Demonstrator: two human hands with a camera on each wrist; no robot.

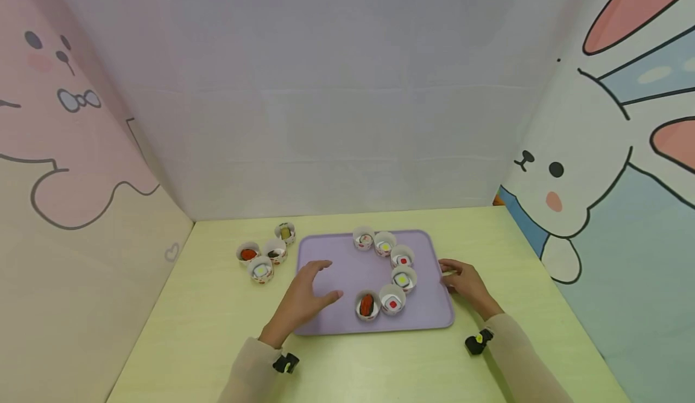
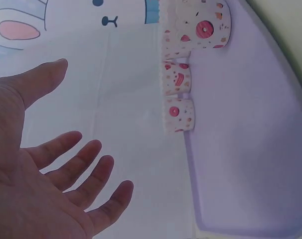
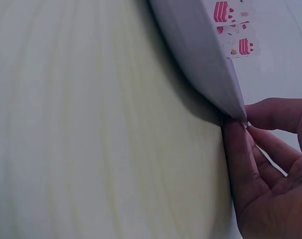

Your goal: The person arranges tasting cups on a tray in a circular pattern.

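Left hand (image 1: 304, 298) spreads over the tray (image 1: 344, 267)'s left edge; right hand (image 1: 466, 283) seemingly pinches its right edge, cups (image 1: 393, 312) between them.

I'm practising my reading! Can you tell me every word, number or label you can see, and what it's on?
There are no words, numbers or labels to read.
Cups: only printed pictures, like a pink ring.
Tray: no writing shows.
Wall rabbit: just a drawing.
Black wrist pieces: yellow marks, too small to make out.
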